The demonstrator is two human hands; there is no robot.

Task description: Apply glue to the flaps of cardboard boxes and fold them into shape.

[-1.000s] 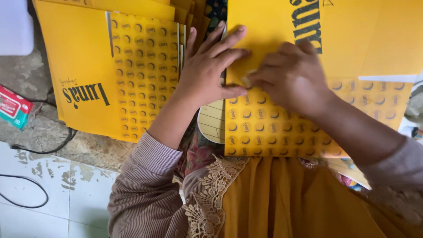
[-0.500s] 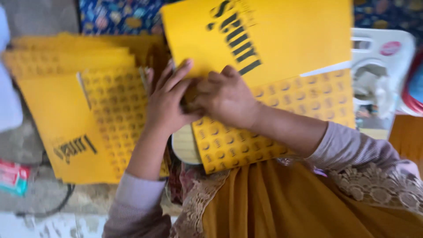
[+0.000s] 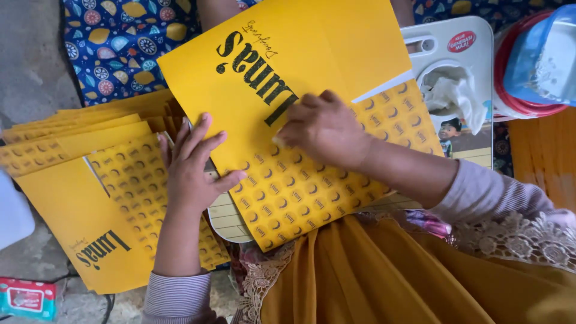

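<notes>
A yellow printed card sheet (image 3: 288,108) with black lettering and a band of small round marks lies tilted on my lap, over a pale board (image 3: 231,222). My right hand (image 3: 324,129) presses down on its middle, fingers curled, something small and pale under the fingertips. My left hand (image 3: 195,165) lies flat with fingers spread, its thumb on the sheet's left edge. Under and beside my left hand lies a fanned stack of the same yellow sheets (image 3: 90,180).
A white plastic board with a cartoon picture (image 3: 462,108) lies at the upper right, crumpled tissue in its opening. A red and blue plastic container (image 3: 537,60) stands at the far right. A patterned blue cloth (image 3: 120,42) lies behind. A small red box (image 3: 24,297) sits at the bottom left.
The view has swung right and the top sheet now lies more tilted. My left hand has slid off the sheet's middle to its left edge; my right hand stays pressed on it.
</notes>
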